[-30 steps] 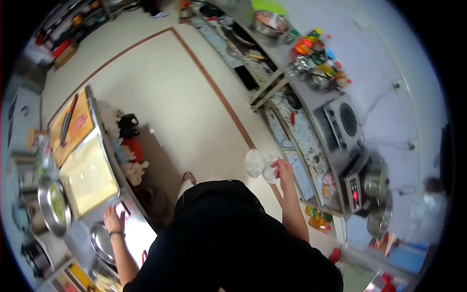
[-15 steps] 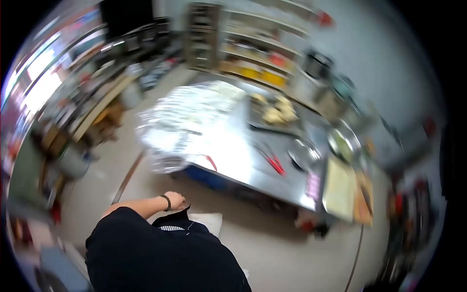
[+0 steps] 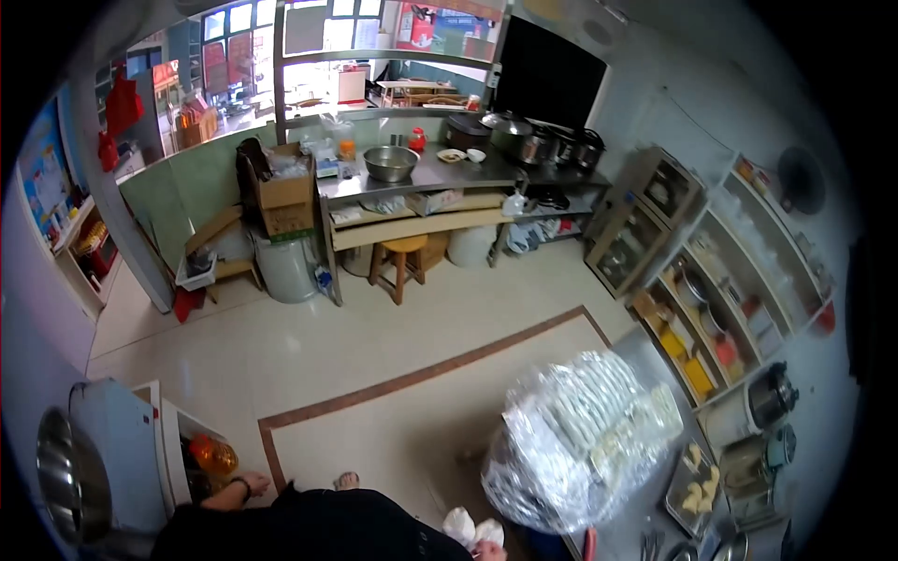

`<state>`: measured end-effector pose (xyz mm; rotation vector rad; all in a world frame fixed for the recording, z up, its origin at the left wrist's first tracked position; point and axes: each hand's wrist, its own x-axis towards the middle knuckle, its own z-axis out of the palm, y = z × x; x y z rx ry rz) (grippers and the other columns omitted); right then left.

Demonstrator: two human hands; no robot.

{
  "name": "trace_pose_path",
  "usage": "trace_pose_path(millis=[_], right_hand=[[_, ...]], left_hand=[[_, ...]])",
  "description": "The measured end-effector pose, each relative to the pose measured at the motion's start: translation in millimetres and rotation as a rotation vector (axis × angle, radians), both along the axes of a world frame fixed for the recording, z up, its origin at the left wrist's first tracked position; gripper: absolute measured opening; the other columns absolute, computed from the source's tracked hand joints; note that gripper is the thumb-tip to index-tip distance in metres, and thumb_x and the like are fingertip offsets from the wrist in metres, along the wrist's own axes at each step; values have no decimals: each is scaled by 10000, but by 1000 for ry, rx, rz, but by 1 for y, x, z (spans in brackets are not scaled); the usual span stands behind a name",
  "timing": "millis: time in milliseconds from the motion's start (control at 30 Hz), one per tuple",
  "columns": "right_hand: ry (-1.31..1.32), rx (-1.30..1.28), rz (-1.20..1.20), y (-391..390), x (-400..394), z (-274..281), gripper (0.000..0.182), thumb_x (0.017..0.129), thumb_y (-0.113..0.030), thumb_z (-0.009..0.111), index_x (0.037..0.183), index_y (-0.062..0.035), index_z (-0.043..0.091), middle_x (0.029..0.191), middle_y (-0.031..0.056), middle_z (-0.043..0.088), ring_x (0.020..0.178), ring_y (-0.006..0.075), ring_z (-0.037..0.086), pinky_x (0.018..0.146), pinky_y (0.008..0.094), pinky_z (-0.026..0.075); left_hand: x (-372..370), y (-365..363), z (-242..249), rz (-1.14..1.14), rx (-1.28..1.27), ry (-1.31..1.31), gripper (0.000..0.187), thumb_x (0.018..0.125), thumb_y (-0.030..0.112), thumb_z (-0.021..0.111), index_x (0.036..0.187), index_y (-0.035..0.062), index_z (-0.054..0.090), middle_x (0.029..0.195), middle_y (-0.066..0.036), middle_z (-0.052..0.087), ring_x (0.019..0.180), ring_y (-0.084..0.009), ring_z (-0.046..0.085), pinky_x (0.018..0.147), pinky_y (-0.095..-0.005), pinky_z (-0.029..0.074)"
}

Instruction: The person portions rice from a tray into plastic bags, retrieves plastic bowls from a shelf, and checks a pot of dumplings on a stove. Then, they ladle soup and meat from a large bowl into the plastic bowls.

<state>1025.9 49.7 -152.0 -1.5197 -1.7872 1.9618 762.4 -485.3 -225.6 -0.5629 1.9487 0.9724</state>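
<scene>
My left hand (image 3: 255, 483), with a dark bracelet at the wrist, is low in the view beside an open-fronted white cabinet (image 3: 166, 449). Its fingers look curled in, and nothing shows in them. At the bottom edge, my right hand (image 3: 490, 552) is partly cut off and closed at the lower side of a white bundle (image 3: 459, 525). Whether the bundle is cloth or plastic I cannot tell. To the right of it, a large stack wrapped in clear plastic (image 3: 571, 439) sits on the steel table (image 3: 645, 355).
A tray of pale pieces (image 3: 692, 491) and a red-handled tool (image 3: 590, 544) are on the steel table. Ahead stands a counter (image 3: 430, 173) with a steel bowl (image 3: 391, 164) and pots, a wooden stool (image 3: 399, 266) below it. Shelves (image 3: 739, 280) line the right wall. A steel basin (image 3: 70, 472) is at left.
The view has swung left, so the steel table now lies at the lower right and the counter is ahead. My right hand has come into view at the bottom edge.
</scene>
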Motion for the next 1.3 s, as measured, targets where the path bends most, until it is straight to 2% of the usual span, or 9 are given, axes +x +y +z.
trace_pose_path(millis=[133,267,333,433,600,700,800,1000,1300], right_hand=[[108,26,94,40,-181,81,254,794,-216,489,606,-52,536,503,52,508,337,101,405,303,237,287],[323,27,267,91,-358,127,181,818,-204,485,737,-51,537,585,50,524,362,83,398,314,214,282],[432,-58,258,123,-451,141,164,817,-199,495,794,-42,535,653,52,556,383,77,409,326,210,287],[451,7,412,141,-586,191,168,817,-204,509,801,-38,534,707,53,582,419,67,424,348,212,310],[405,336,795,207,-825,195,205,792,-257,543,729,-62,552,624,25,559,488,65,481,392,206,354],[429,708,806,246,-979,197,270,770,-329,545,762,-61,575,654,80,575,583,175,544,524,293,424],[451,907,811,267,-1120,208,314,764,-377,523,845,-84,598,820,139,613,798,327,573,710,386,443],[470,1145,871,233,-1311,248,335,809,-374,448,888,-81,590,873,163,604,841,332,567,714,406,443],[584,657,1152,203,-1529,157,452,800,-454,473,934,-32,565,964,191,581,931,313,548,800,380,410]], left_hand=[[-26,-77,0,178,-626,125,398,773,297,503,1014,-13,569,957,-176,600,888,-273,577,733,-355,453],[-61,-100,-5,503,-379,32,385,770,276,526,1017,-17,569,1003,-179,585,929,-284,556,768,-352,433],[-98,-50,47,357,-465,90,285,779,229,523,902,-20,586,836,-141,609,720,-248,586,637,-345,461],[-143,-19,-1,642,-238,207,250,771,216,521,849,-12,586,728,-115,602,642,-210,576,547,-336,445],[-232,108,-12,143,-282,-34,276,790,259,498,875,15,594,681,-72,602,652,-178,578,552,-304,448],[-306,192,0,23,-204,70,282,791,264,499,881,15,594,683,-73,603,654,-178,579,558,-302,448],[-383,250,21,105,-123,198,288,792,270,499,886,15,595,685,-74,604,656,-178,580,563,-301,449],[-495,328,36,355,-45,274,301,793,281,500,897,15,596,690,-77,606,661,-177,581,573,-298,450],[-658,407,-4,37,-148,91,320,796,298,502,913,15,598,697,-81,609,667,-177,583,588,-293,451]])
